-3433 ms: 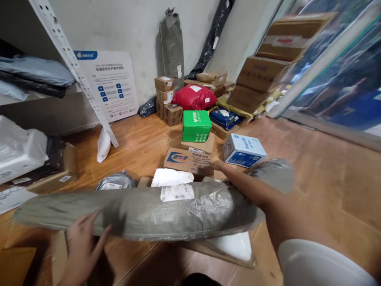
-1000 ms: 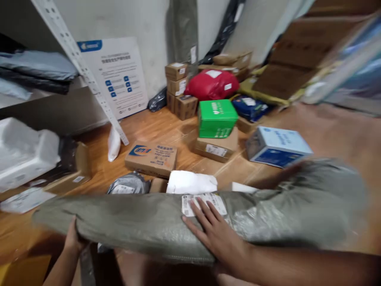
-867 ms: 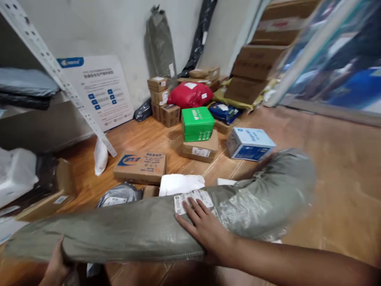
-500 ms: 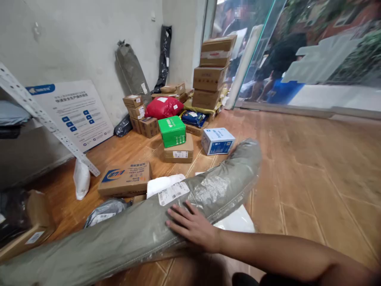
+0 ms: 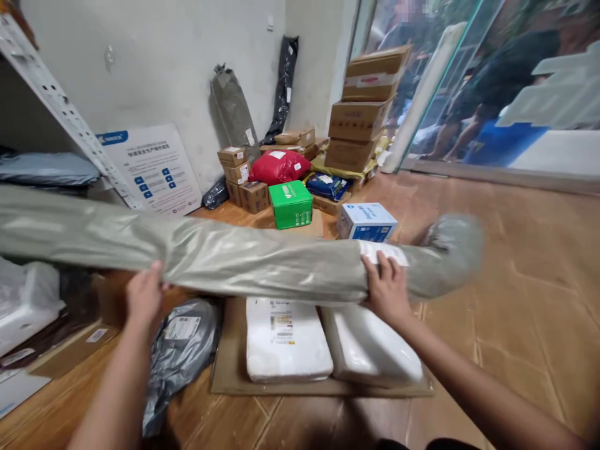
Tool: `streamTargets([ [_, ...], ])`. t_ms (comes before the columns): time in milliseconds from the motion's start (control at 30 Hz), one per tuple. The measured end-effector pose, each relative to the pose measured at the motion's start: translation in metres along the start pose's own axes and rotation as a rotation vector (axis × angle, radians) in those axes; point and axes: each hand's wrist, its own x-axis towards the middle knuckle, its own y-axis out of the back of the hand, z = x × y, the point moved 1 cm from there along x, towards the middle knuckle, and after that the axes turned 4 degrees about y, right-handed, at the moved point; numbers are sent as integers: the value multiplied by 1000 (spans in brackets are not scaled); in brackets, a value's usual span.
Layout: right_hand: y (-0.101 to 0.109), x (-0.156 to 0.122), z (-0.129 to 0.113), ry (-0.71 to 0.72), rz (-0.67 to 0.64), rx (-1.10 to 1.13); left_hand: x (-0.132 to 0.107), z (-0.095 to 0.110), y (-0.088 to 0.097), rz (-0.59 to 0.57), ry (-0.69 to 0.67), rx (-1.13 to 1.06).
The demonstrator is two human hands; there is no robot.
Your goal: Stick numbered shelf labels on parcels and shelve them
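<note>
A long parcel in grey-green plastic wrap (image 5: pixel 262 259) stretches across the head view, raised off the floor. My left hand (image 5: pixel 146 290) is closed on its lower edge, left of the middle. Near the white label toward its right end, my right hand (image 5: pixel 387 284) grips it, fingers over the top and thumb hidden. The right end droops and is blurred. Below the parcel, two white packages, a labelled one (image 5: pixel 288 347) and a plain one (image 5: pixel 375 347), lie on a flat brown cardboard piece (image 5: pixel 229 362). A grey plastic-wrapped parcel (image 5: pixel 185 344) rests beside them.
Beyond lie a green box (image 5: pixel 290 205), a blue-and-white box (image 5: pixel 366 222), a red parcel (image 5: pixel 280 167) and stacked cartons (image 5: pixel 359 119). A perforated metal upright (image 5: pixel 65 106) stands at left, near a leaning notice board (image 5: pixel 150 169). People are behind the glass door (image 5: pixel 450 81).
The long parcel has been lifted and turned more level, uncovering the white packages. My left hand has come into view on it, and my right hand has gone from lying flat to gripping.
</note>
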Motion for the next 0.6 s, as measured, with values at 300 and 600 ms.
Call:
streamTargets([
  [300,-32,40,46,-285,14,-98,-4,77,-262,-357,101,-517],
  [600,-98,30,32,-87,-332,19,-18,-40,-231,-719,257,-115],
])
